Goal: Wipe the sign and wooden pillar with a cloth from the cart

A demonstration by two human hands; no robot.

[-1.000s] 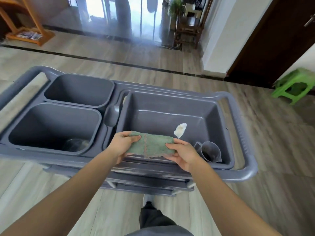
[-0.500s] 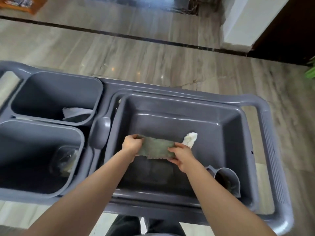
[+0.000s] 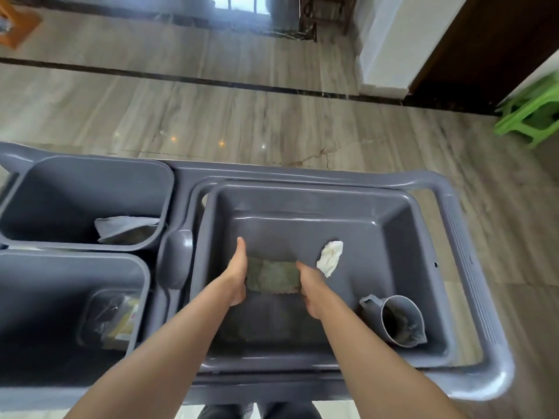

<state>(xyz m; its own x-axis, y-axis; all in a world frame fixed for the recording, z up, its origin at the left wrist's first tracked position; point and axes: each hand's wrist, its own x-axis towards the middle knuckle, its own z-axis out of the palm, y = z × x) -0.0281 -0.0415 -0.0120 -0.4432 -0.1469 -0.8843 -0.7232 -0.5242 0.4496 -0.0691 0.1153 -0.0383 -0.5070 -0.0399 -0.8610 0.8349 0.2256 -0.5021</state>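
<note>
Both hands reach into the big right-hand tub point(image 3: 402, 237) of the grey cart point(image 3: 472, 267); the left hand point(image 3: 237, 275) grips one end of the green cloth point(image 3: 272, 276), the right hand point(image 3: 311, 290) grips the other, and the cloth is stretched between them, low in the tub; a crumpled white rag point(image 3: 329, 257) lies just beside the right hand; a grey jug point(image 3: 396, 320) lies tipped on its side in the tub's near right corner; two bins point(image 3: 75, 189) sit in the cart's left side; a green stool point(image 3: 532, 113) stands on the floor point(image 3: 272, 116) well apart.
</note>
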